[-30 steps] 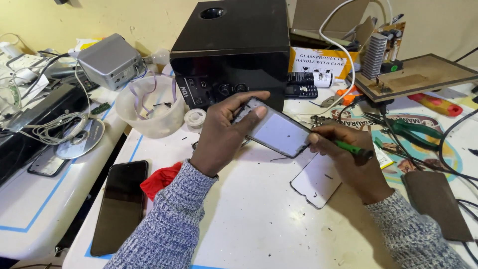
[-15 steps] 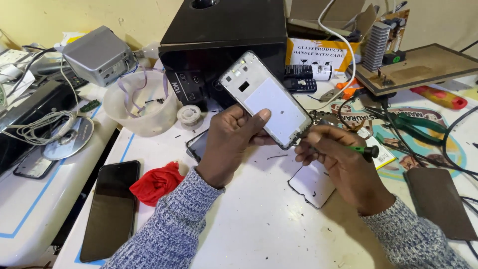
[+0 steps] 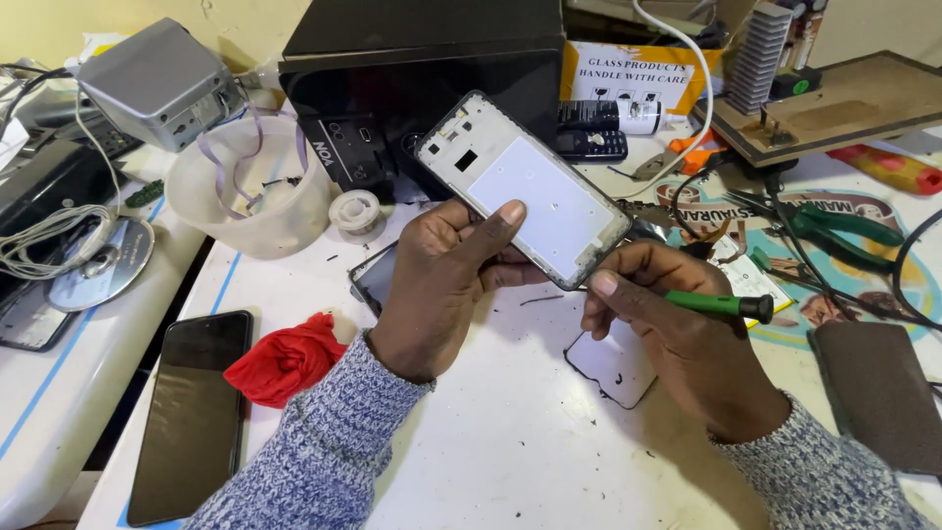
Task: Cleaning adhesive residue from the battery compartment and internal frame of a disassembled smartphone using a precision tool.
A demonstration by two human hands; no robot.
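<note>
My left hand [image 3: 446,280] holds a bare phone frame [image 3: 525,186] tilted up above the white table, thumb pressed on its pale inner plate. My right hand [image 3: 687,339] grips a green-handled screwdriver [image 3: 714,304], its tip meeting the frame's lower edge. Under my hands lie a white phone back cover [image 3: 618,368] and a dark phone part [image 3: 375,275], partly hidden by the left hand.
A black phone [image 3: 191,412] and a red cloth [image 3: 285,358] lie at left. A white plastic tub [image 3: 250,201], a tape roll [image 3: 355,209] and a black speaker box [image 3: 412,79] stand behind. Green pliers [image 3: 844,226], a brown pouch [image 3: 878,393] and a wooden board [image 3: 844,108] sit right.
My left hand has tipped the phone frame further up toward me, showing its inner side. My right hand with the screwdriver has stayed at the frame's lower edge.
</note>
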